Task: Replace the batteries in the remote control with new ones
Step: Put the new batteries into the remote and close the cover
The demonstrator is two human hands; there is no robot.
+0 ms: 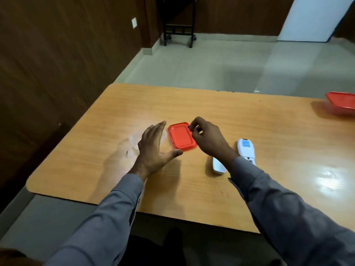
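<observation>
A white remote control (246,149) lies on the wooden table (192,104), its back side up with a label near the top. A separate white piece (218,167), probably its battery cover, lies left of it, partly hidden by my right wrist. My right hand (206,138) hovers over the right edge of a red lid (181,136), pinching a small blue object (189,127) at the fingertips; it looks like a battery end. My left hand (153,148) is open, fingers spread, just left of the lid and over a clear plastic container (134,141).
A second red-lidded container (342,103) stands at the table's far right edge. Beyond the table are a tiled floor, dark wood wall panels and a black wheeled stand (178,31). The table's near edge runs close to my body.
</observation>
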